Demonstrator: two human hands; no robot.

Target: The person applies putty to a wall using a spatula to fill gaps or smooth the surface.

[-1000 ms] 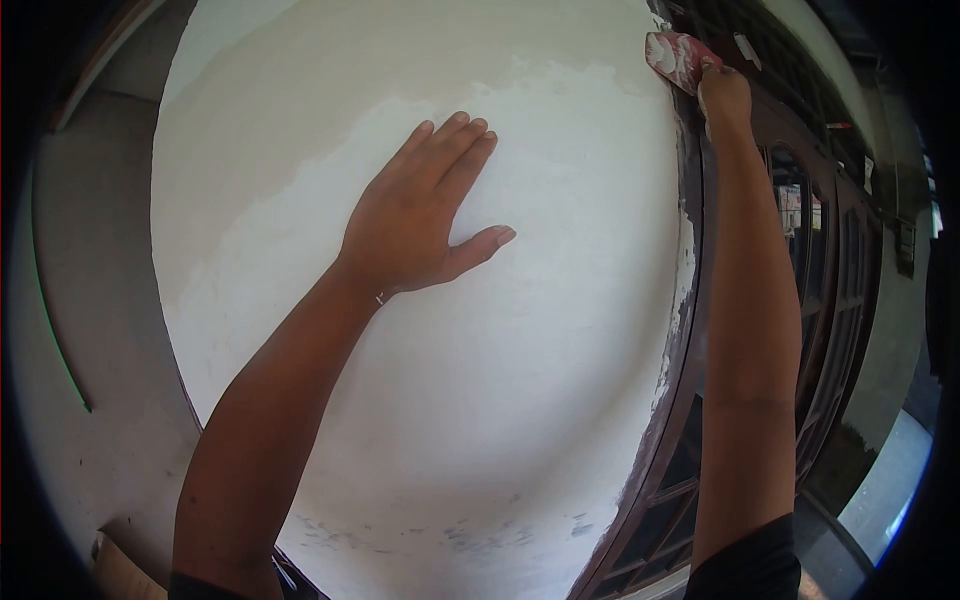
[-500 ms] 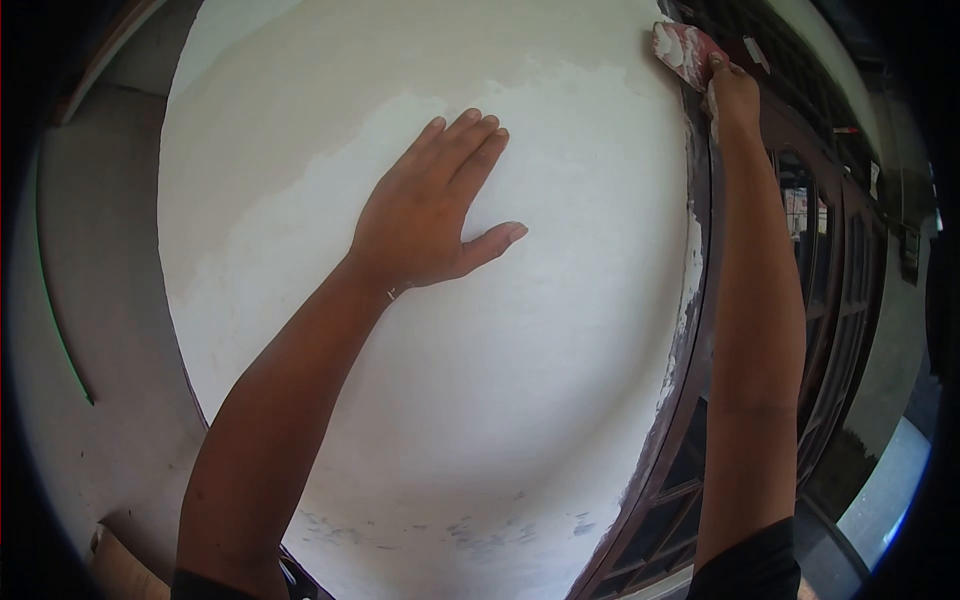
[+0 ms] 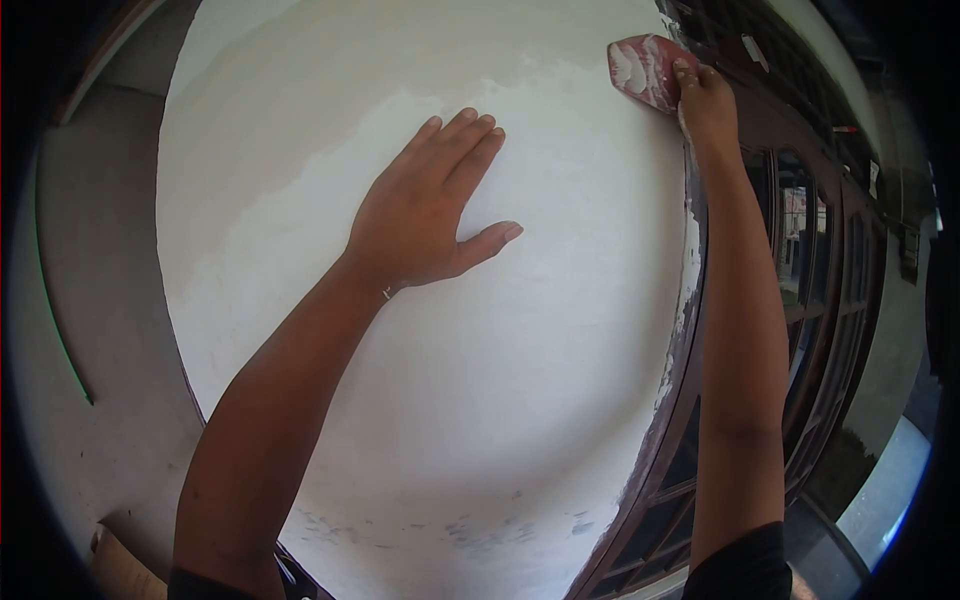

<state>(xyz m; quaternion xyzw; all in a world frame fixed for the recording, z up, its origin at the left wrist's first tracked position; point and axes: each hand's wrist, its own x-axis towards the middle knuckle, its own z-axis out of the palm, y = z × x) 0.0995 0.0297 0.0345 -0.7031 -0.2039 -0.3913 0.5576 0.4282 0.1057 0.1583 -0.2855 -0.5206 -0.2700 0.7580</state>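
My left hand lies flat against the white wall panel, fingers stretched upward and thumb out to the side. At the panel's upper right edge, my right hand grips a red putty knife smeared with white putty. The blade's wide end points left and overlaps the wall surface. Above my left hand the coating changes from bright white to a damp-looking greyish beige patch. White smears run down the border beside the dark frame.
A dark brown door frame with glass panes stands to the right of the panel. A grey wall with a thin green line lies on the left. Dark scuffs mark the panel low down, and a brown board sits at lower left.
My right hand has moved left and slightly down, carrying the putty knife from the frame edge onto the wall. My left hand has stayed nearly in place.
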